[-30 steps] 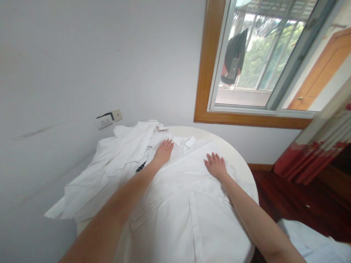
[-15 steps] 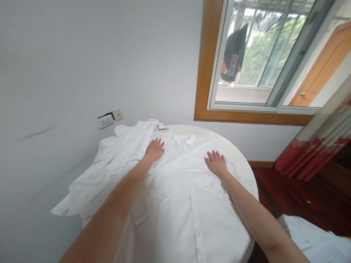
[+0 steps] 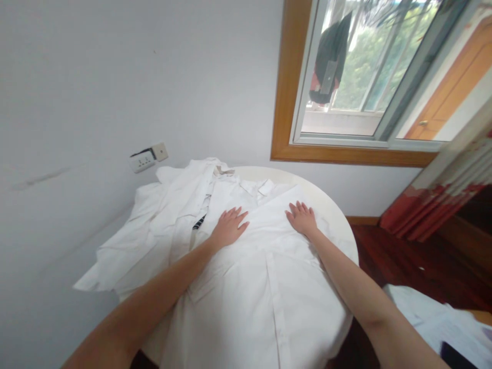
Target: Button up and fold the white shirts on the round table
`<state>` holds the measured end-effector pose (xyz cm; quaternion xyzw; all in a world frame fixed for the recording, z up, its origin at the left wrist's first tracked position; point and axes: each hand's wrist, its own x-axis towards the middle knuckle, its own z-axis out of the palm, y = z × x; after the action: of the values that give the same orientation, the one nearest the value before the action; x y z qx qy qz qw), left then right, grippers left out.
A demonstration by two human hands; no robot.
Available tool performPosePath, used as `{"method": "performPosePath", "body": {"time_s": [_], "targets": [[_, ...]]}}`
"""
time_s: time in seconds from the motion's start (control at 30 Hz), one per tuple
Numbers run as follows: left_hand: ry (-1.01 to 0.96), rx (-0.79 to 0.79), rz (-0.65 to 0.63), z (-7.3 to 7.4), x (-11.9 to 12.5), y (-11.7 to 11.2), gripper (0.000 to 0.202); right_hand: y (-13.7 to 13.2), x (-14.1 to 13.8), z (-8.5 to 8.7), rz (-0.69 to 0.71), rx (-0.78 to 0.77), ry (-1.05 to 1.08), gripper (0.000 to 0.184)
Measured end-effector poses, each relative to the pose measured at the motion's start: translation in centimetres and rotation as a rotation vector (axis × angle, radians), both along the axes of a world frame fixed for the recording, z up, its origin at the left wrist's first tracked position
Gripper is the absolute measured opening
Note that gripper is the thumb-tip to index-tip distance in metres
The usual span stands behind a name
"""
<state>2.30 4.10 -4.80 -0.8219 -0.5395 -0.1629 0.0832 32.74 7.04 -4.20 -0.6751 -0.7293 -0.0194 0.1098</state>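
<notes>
two flat, open hands, left hand (image 3: 227,227) and right hand (image 3: 303,219), palms down on white shirt (image 3: 253,287)

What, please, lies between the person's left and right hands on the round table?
Only white shirt fabric lies between the left hand and the right hand. Both hands rest flat on it, as the head view shows.

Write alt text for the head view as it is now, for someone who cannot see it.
The left hand and right hand lie flat, palms down, on a white shirt spread over a round white table. More white garments are heaped at the left below a wall socket, and a wood-framed window is above the table.
</notes>
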Motion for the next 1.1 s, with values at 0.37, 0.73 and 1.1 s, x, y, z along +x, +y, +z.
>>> {"method": "performPosePath", "body": {"time_s": [0.37,0.73,1.1], "targets": [[-0.005,0.048,-0.154,1.8,1.3,-6.2,0.046,-4.1,-3.0,2.2,0.194,0.067,0.05,0.042],[0.016,-0.05,-0.179,1.4,1.3,-8.3,0.046,-9.3,-0.9,1.3,0.338,0.0,-0.059,0.055],[-0.03,-0.072,-0.377,1.9,-3.7,-11.7,0.048,-10.2,9.2,0.6,0.455,0.043,0.011,0.05]]}}
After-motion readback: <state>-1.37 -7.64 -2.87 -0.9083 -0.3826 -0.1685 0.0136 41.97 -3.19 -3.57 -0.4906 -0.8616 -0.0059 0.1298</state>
